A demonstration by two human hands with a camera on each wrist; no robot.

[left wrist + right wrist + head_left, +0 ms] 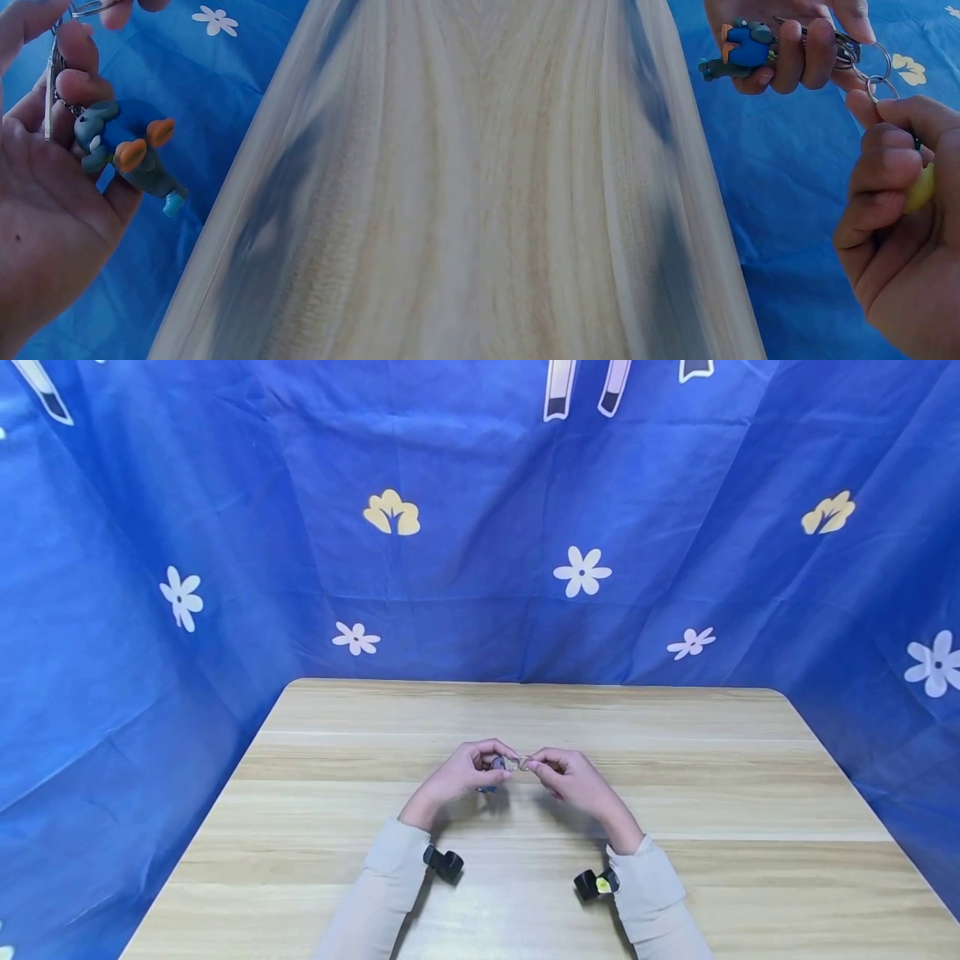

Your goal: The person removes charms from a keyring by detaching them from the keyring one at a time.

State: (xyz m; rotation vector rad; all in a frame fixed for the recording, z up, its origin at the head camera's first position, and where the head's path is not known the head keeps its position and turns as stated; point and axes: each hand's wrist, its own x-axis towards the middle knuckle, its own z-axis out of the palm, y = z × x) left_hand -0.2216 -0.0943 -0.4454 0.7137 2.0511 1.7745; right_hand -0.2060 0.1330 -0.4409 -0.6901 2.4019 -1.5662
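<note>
Above the middle of the table, my left hand (pixel 457 777) grips a bunch of keys (pixel 846 52) and a metal key ring (pixel 889 61). A small blue and grey animal figure (pixel 124 142) with orange feet hangs from a short chain beside its fingers. One thin metal blade (pixel 49 112) lies along the palm. My right hand (pixel 581 781) pinches a second metal ring (pixel 868 88), which appears linked through the first. A yellow object (pixel 921 190) shows between the curled right fingers and palm; most of it is hidden.
The light wood table (pixel 525 893) has its far edge against a blue curtain (pixel 480 568) printed with flowers. Black camera mounts (pixel 447 865) sit on both wrists, over pale sleeves (pixel 375 893). Shadows of the hands fall on the tabletop.
</note>
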